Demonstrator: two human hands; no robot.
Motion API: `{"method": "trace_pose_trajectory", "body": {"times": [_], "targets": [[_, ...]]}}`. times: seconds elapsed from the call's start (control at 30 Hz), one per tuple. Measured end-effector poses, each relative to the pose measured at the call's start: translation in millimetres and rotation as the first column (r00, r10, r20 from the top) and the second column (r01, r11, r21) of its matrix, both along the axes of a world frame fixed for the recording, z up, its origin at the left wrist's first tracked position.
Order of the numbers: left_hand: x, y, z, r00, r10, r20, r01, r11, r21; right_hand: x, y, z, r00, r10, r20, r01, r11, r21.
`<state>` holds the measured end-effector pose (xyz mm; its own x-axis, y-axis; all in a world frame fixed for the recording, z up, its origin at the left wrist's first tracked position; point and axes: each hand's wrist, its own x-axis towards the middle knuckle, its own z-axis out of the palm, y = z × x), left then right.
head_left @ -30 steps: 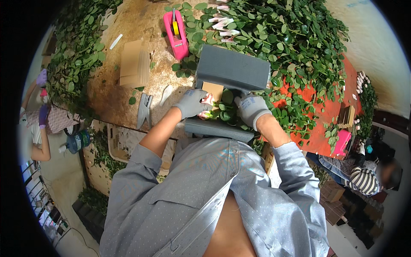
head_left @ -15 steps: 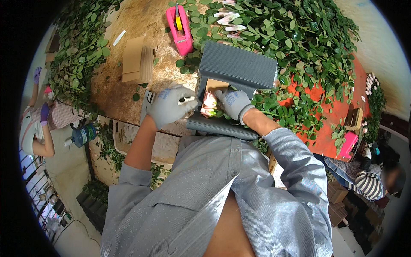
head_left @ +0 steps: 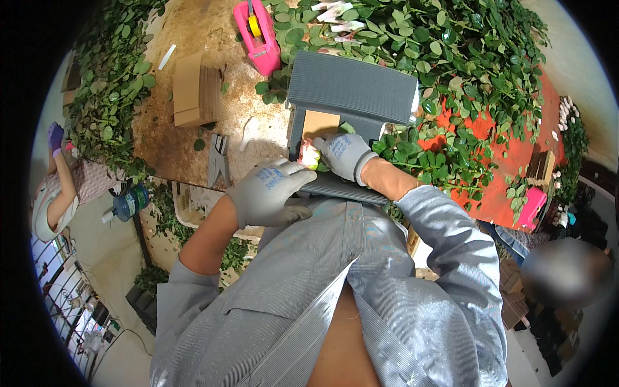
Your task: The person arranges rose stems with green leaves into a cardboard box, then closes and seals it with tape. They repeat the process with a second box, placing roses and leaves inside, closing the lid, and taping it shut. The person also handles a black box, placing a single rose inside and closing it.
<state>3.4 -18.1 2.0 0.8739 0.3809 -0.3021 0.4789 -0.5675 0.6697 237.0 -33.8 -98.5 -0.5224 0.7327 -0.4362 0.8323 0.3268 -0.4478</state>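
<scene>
Pink rose heads (head_left: 309, 155) lie at the near left part of a dark grey corrugated holder (head_left: 351, 87), over a brown cardboard piece (head_left: 320, 122). My right hand (head_left: 348, 155), in a grey glove, is closed over the roses; its thumb and fingertips press beside the blooms, and the stems under the palm are hidden. My left hand (head_left: 267, 190), gloved too, is at the holder's near left edge. Its fingers stretch flat toward the blooms, the thumb lies apart below, and nothing shows in it. Grey metal pliers-like tool (head_left: 218, 161) lies left of it.
A pink tape dispenser (head_left: 259, 42) and a stack of cardboard pieces (head_left: 193, 90) stand on the worn table. Leafy rose stems (head_left: 451, 51) are heaped at far right, more foliage (head_left: 116, 84) at left. A white strip (head_left: 247, 133) lies near the holder. Other people work at both sides.
My left hand has come down toward me, its curled fingers now stretched flat at the holder's edge. The right hand stays on the roses. The pliers-like tool and white strip are now uncovered.
</scene>
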Motion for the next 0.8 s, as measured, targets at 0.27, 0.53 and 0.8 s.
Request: {"method": "trace_pose_trajectory", "body": {"times": [0.27, 0.53, 0.8], "targets": [[25, 13, -19, 0.963, -0.156, -0.22, 0.134, 0.984, -0.115, 4, 3, -2, 0.993, -0.06, -0.102, 0.055, 0.997, -0.047], [33, 25, -47, 0.963, -0.167, -0.214, 0.118, 0.968, -0.222, 8, 2, -3, 0.982, -0.116, -0.147, 0.104, 0.991, -0.087], [45, 26, -26, 0.911, -0.207, -0.356, 0.123, 0.962, -0.244, 86, -41, 5, 0.906, -0.383, -0.179, 0.409, 0.901, 0.144]]}}
